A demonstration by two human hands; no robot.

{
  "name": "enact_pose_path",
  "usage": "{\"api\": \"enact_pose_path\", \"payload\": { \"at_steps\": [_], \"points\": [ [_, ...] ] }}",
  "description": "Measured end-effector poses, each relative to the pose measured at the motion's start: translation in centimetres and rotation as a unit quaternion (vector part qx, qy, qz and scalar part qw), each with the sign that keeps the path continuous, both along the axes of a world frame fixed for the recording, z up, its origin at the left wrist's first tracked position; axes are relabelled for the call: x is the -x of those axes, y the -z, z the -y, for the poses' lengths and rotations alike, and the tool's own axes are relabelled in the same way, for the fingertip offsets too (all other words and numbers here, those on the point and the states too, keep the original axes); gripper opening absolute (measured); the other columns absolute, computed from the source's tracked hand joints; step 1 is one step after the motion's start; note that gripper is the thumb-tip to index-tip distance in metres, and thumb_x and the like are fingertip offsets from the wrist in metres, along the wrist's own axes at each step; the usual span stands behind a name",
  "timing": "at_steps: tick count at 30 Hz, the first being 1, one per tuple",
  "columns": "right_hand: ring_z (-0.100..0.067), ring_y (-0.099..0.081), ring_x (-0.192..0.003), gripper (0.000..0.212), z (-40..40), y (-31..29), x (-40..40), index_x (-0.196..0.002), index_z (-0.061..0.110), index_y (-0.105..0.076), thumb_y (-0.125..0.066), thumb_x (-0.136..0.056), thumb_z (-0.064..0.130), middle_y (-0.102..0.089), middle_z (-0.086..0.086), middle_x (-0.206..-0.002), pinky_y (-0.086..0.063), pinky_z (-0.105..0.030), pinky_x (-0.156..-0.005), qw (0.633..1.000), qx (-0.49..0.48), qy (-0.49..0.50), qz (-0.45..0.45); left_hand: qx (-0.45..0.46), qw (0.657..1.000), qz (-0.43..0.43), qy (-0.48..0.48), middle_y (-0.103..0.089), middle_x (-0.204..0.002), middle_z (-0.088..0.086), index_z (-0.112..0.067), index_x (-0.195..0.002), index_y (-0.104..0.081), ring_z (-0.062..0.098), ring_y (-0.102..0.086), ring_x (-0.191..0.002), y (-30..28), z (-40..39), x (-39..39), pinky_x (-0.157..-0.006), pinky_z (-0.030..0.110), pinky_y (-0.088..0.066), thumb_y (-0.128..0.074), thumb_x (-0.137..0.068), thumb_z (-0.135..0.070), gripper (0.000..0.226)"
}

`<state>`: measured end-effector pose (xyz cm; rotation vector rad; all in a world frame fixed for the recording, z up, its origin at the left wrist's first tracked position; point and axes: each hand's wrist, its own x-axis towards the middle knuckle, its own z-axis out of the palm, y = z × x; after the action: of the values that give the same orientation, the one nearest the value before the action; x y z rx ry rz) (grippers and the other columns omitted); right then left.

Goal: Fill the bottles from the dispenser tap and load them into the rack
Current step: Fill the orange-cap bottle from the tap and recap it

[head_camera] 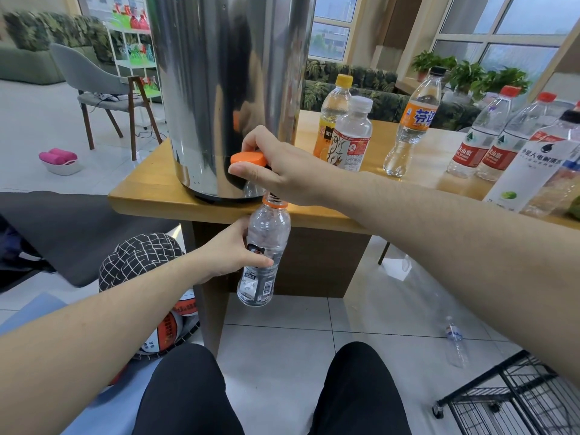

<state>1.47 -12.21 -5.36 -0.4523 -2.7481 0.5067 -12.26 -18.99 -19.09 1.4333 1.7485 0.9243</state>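
Under the tap, left hand (229,251) grips a clear, orange-collared bottle (263,255) — seemingly near-empty — right hand (276,171) pinches its cap (248,159).

Silver dispenser (219,89), orange cap (248,159) — black-and-white checked bag (141,255), pink towels (58,156)

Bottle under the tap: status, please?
Left hand grips bottle under dispenser. Right hand holds orange cap at tap. Nothing in the way.

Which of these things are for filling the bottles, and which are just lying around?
For the job:
- dispenser
- bottle held by the left hand
- orange cap in the right hand
- bottles on the table
- rack

Just lying about:
- ball
- chair
- pink slippers
- plants
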Motion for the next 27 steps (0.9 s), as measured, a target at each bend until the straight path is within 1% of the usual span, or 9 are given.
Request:
{"api": "enact_pose_path", "payload": {
  "at_steps": [6,10,13,18,20,22,25,26,27],
  "points": [
    [-0.005,-0.053,-0.073,0.027,-0.3,-0.4,0.3,-0.116,0.019,-0.04,-0.043,-0.103,0.043,-0.05,0.007,-0.087,-0.044,-0.009,-0.059,0.998,0.053,0.018,-0.037,0.004,1.0,-0.006,0.002,-0.052,-0.143,-0.002,-0.023,-0.145,-0.037,0.016,-0.048,-0.129,-0.1,0.0,0.0,-0.103,0.033,-0.04,-0.085,-0.077,-0.021,0.083],
    [-0.003,-0.048,-0.063,0.035,-0.6,-1.1,0.7,-0.115,0.015,-0.046,-0.038,-0.104,0.047,-0.051,0.002,-0.078,-0.044,-0.017,-0.061,0.989,0.129,0.027,-0.063,0.001,1.0,-0.011,0.006,-0.052,-0.144,-0.002,-0.023,-0.145,-0.037,0.016,-0.048,-0.13,-0.1,0.1,0.0,-0.108,0.037,-0.039,-0.084,-0.078,-0.02,0.082],
    [-0.006,-0.047,-0.061,0.038,-1.2,-1.8,0.9,-0.119,0.014,-0.043,-0.034,-0.105,0.048,-0.047,0.004,-0.067,-0.045,-0.02,-0.064,0.972,0.219,0.036,-0.081,0.001,1.0,-0.012,0.013,-0.051,-0.144,-0.003,-0.025,-0.144,-0.037,0.013,-0.047,-0.128,-0.1,0.1,0.1,-0.106,0.034,-0.038,-0.084,-0.078,-0.021,0.081],
    [-0.011,-0.049,-0.063,0.046,-2.0,-2.1,0.9,-0.131,0.008,-0.036,-0.032,-0.106,0.047,-0.043,0.0,-0.064,-0.05,-0.015,-0.067,0.952,0.282,0.052,-0.107,-0.005,1.0,-0.014,0.016,-0.052,-0.137,-0.006,-0.032,-0.132,-0.038,0.008,-0.047,-0.119,-0.1,0.0,0.0,-0.1,0.029,-0.038,-0.084,-0.079,-0.021,0.071],
    [-0.01,-0.054,-0.066,0.048,-2.2,-2.1,0.8,-0.134,0.01,-0.034,-0.031,-0.106,0.048,-0.051,-0.002,-0.069,-0.048,-0.019,-0.078,0.948,0.296,0.053,-0.107,-0.003,1.0,-0.02,0.016,-0.051,-0.133,-0.009,-0.031,-0.132,-0.038,0.008,-0.046,-0.119,0.0,0.0,0.1,-0.1,0.029,-0.038,-0.083,-0.079,-0.021,0.07],
    [-0.013,-0.061,-0.077,0.052,-2.5,-1.7,0.5,-0.139,0.012,-0.032,-0.033,-0.105,0.051,-0.061,-0.007,-0.08,-0.045,-0.031,-0.092,0.942,0.31,0.061,-0.114,-0.003,1.0,-0.025,0.015,-0.051,-0.132,-0.011,-0.028,-0.138,-0.039,0.009,-0.047,-0.121,0.0,0.0,0.2,-0.102,0.03,-0.038,-0.083,-0.079,-0.021,0.074],
    [-0.017,-0.064,-0.105,0.062,-3.4,-0.6,-0.2,-0.145,0.015,-0.031,-0.035,-0.101,0.059,-0.067,-0.01,-0.112,-0.046,-0.035,-0.1,0.934,0.316,0.104,-0.132,0.001,0.999,-0.027,0.019,-0.051,-0.129,-0.012,-0.027,-0.139,-0.039,0.009,-0.047,-0.121,0.2,0.1,0.2,-0.102,0.029,-0.037,-0.084,-0.079,-0.021,0.076],
    [-0.019,-0.062,-0.112,0.066,-3.7,-0.3,-0.5,-0.144,0.016,-0.034,-0.036,-0.098,0.064,-0.065,-0.011,-0.12,-0.047,-0.04,-0.102,0.931,0.314,0.122,-0.139,0.004,0.999,-0.027,0.019,-0.05,-0.128,-0.012,-0.027,-0.139,-0.039,0.009,-0.046,-0.121,0.3,0.1,0.2,-0.101,0.029,-0.038,-0.084,-0.078,-0.021,0.076],
    [-0.022,-0.063,-0.111,0.067,-4.0,0.0,-0.9,-0.14,0.015,-0.037,-0.036,-0.097,0.066,-0.064,-0.012,-0.122,-0.049,-0.044,-0.101,0.927,0.317,0.134,-0.148,0.006,0.999,-0.027,0.019,-0.05,-0.128,-0.013,-0.028,-0.138,-0.039,0.009,-0.046,-0.121,0.4,0.1,0.1,-0.101,0.029,-0.038,-0.084,-0.078,-0.021,0.075]
  ]
}}
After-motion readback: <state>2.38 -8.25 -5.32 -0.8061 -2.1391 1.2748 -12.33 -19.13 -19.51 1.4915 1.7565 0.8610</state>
